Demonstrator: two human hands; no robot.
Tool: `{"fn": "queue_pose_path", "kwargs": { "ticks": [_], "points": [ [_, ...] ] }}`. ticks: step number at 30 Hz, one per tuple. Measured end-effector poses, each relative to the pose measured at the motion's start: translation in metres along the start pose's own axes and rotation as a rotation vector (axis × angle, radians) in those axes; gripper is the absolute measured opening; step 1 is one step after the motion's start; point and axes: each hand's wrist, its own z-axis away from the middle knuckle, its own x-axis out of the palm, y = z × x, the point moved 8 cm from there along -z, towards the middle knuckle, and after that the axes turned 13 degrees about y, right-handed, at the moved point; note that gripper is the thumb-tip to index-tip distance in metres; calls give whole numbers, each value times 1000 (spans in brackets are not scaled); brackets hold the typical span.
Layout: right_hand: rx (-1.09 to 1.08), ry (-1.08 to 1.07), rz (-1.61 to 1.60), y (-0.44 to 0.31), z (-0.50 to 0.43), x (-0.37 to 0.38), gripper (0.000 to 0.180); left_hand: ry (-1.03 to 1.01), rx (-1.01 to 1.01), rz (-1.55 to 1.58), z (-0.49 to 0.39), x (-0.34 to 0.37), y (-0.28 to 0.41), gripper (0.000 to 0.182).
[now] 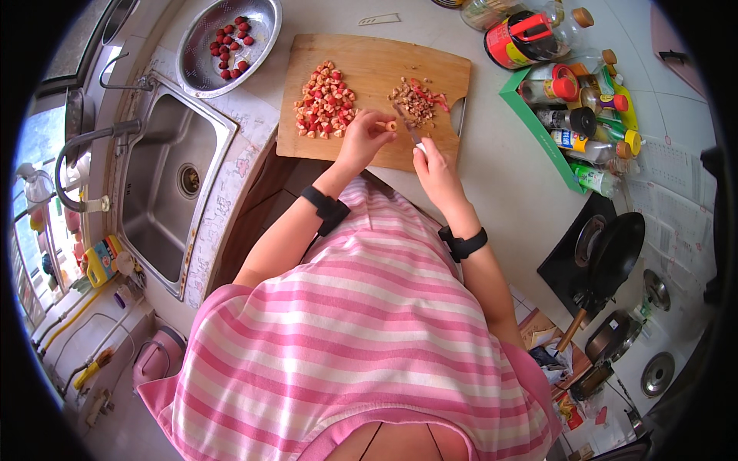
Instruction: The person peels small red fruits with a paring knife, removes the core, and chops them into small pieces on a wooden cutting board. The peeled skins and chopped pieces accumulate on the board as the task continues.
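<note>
My left hand [369, 135] pinches a small piece of pale-fleshed fruit [391, 125] over the near part of a wooden cutting board [372, 55]. In my right hand [435, 167] is a small knife [407, 123] with a light handle, its blade pointing away from me beside that piece. Cut red fruit [324, 101], which looks like hawthorn, lies in a pile on the board's left half. Beyond the knife, to the right, sits a heap of brownish seeds and scraps [416, 99] with some red strips of peel. My fingers partly hide the held piece.
A metal colander [193, 63] with several whole red fruits stands left of the board, near a steel sink [167, 132]. A pale knife sheath [379, 19] lies behind the board. Bottles fill a green box [542, 138] at right, and a black wok [614, 259] sits on the stove.
</note>
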Motion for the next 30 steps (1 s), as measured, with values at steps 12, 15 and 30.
{"fn": "queue_pose_path", "kwargs": {
  "ticks": [12, 15, 30],
  "points": [
    [-98, -84, 272, 11, 25, 18, 18, 171, 275, -383, 4, -2, -8, 29],
    [-110, -86, 303, 11, 24, 18, 19, 157, 287, -399, 3, -2, -10, 30],
    [-110, -189, 351, 25, 25, 27, 14, 34, 236, -363, -6, -1, -12, 33]
  ]
}}
